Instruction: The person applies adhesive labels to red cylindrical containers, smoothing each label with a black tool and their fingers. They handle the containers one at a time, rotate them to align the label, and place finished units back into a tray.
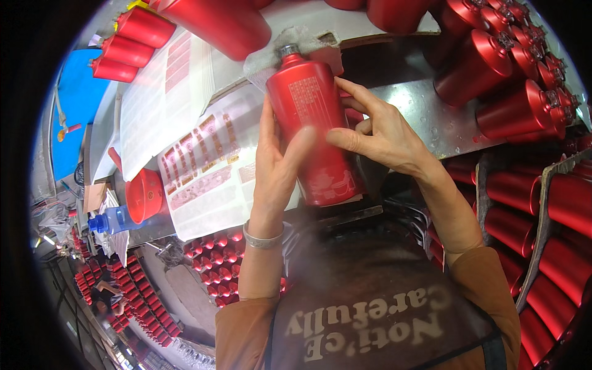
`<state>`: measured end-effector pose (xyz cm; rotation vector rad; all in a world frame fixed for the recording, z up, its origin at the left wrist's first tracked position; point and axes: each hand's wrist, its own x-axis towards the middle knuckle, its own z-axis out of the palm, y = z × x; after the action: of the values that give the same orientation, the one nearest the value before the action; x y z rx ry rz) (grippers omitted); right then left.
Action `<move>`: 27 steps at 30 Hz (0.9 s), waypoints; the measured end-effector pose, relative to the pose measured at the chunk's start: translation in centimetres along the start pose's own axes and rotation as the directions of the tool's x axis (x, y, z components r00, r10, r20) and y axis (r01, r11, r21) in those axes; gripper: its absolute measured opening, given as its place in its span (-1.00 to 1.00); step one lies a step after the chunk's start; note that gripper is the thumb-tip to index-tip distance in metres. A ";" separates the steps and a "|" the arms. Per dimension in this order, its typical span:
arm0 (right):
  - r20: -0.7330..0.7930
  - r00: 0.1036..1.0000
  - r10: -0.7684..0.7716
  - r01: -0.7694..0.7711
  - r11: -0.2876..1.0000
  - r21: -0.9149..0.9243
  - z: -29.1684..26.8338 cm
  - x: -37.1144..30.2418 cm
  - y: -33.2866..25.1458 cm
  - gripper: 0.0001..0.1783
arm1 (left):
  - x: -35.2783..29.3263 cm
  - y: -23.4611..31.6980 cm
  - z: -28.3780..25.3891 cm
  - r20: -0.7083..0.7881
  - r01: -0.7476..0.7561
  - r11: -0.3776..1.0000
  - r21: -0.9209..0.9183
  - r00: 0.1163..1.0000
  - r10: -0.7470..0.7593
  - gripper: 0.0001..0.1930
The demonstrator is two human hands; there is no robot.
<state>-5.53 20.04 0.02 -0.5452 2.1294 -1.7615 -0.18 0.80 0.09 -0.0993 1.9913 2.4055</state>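
Observation:
Both my hands are on a red bottle (324,165) with a metallic neck, printed small text on its upper face and a pale drawing low down. It lies with its neck pointing away from me, resting by a damp whitish cloth (259,66). My left hand (276,145) wraps its left side, thumb over the front. From the right, my right hand (383,131) presses its thumb on the face, with the index finger along the bottle's shoulder and the other fingers curled. Left of the bottle lies a printed decal sheet (206,160).
More paper sheets (163,102) lie farther left, near a red bowl (145,196) and a blue-capped plastic bottle (114,220). Red bottles (472,68) crowd the right of the metal worktop (413,102); others fill a rack (542,216) beside me. A large red vessel (216,24) stands at the back.

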 end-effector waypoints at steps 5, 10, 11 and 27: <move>0.013 1.000 0.006 -0.006 1.000 0.025 -0.1 0.0 0.1 0.04 | 0.0 0.0 -0.1 0.005 -0.003 1.000 0.012 1.000 0.003 -0.13; 0.010 1.000 -0.003 0.002 0.998 0.064 0.0 0.0 0.2 0.02 | 0.0 -0.1 0.0 -0.011 -0.002 1.000 0.014 1.000 0.002 -0.13; 0.008 1.000 0.010 -0.011 0.997 0.083 0.0 0.0 0.2 0.01 | 0.0 -0.1 0.0 -0.015 -0.002 1.000 0.008 1.000 0.002 -0.13; -0.014 1.000 0.001 0.000 0.994 0.106 0.2 -0.1 0.2 0.00 | 0.0 -0.2 0.1 -0.037 0.013 1.000 -0.024 0.999 -0.014 -0.15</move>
<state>-5.37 19.96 -0.21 -0.5057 2.0306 -1.8702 -0.16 0.97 -0.09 -0.1579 1.9712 2.4371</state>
